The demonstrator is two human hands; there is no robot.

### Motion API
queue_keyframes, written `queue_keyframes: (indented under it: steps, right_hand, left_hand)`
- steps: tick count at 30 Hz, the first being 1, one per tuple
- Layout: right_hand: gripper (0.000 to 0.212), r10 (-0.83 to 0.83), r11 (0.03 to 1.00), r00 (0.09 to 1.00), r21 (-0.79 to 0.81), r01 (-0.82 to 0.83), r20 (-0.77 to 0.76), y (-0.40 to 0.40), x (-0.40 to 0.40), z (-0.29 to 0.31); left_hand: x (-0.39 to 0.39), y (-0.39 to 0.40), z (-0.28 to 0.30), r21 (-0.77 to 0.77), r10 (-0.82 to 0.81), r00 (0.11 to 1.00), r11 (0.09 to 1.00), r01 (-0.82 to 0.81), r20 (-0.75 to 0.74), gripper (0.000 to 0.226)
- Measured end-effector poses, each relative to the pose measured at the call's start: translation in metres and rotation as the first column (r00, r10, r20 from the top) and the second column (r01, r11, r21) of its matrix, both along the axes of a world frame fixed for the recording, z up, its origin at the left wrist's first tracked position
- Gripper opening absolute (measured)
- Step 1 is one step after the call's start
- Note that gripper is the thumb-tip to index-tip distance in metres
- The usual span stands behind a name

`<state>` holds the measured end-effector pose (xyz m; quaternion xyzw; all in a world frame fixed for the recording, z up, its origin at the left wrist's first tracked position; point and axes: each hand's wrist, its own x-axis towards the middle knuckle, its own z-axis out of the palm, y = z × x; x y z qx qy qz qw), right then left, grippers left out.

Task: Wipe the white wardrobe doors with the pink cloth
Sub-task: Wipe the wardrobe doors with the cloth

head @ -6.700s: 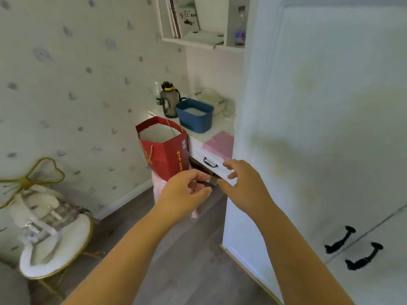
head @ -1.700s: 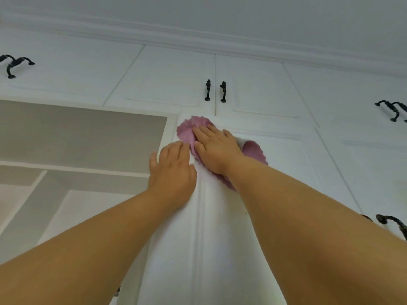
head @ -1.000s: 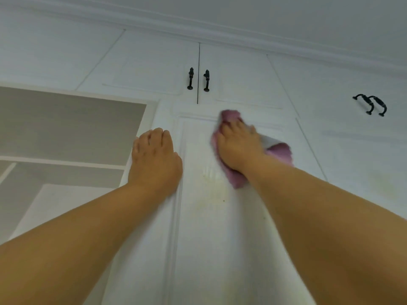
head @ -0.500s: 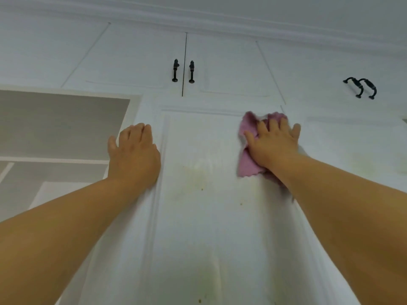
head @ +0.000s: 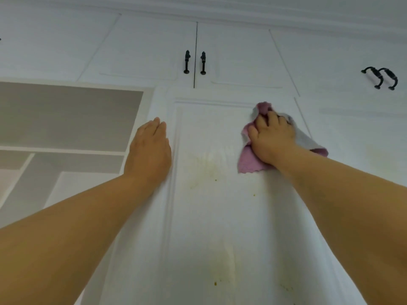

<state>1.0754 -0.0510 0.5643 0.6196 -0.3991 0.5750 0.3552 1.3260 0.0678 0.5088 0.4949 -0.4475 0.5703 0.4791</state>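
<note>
On white wardrobe door (head: 211,216): right hand (head: 272,139), fingers curled, gripping pink cloth (head: 248,159) against upper panel; left hand (head: 149,150) flat, fingers straight, at door's left edge.

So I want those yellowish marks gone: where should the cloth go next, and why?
Probably down and to the left. The right hand presses the pink cloth near the door's upper right corner, while a yellowish smear sits just below-left of it, unwiped. The left hand lies flat on the door's left edge.
</note>
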Motion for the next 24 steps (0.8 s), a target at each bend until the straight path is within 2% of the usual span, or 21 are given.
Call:
queue_keyframes:
  steps: [3, 8, 16, 24]
  right_hand:
    - [0.055, 0.141, 0.989, 0.981, -0.032, -0.146, -0.130, 0.015, 0.026, 0.003]
    - [0.053, 0.147, 0.981, 0.940, -0.076, -0.178, -0.308, 0.041, 0.070, 0.026]
    - [0.052, 0.103, 0.974, 0.889, -0.138, -0.182, -0.446, 0.055, 0.099, 0.037]
    - [0.056, 0.062, 0.972, 0.866, -0.166, -0.165, -0.497, 0.060, 0.109, -0.016]
  left_hand:
    - [0.011, 0.001, 0.001, -0.018, -0.098, 0.995, 0.995, 0.098, 0.032, 0.046]
    - [0.021, 0.002, 0.001, -0.002, -0.133, 0.988, 0.991, 0.133, 0.078, 0.048]
    - [0.027, -0.002, 0.001, -0.019, -0.129, 0.987, 0.991, 0.131, 0.095, 0.051]
    - [0.023, 0.003, -0.004, -0.019, -0.222, 0.970, 0.974, 0.225, 0.099, 0.052]
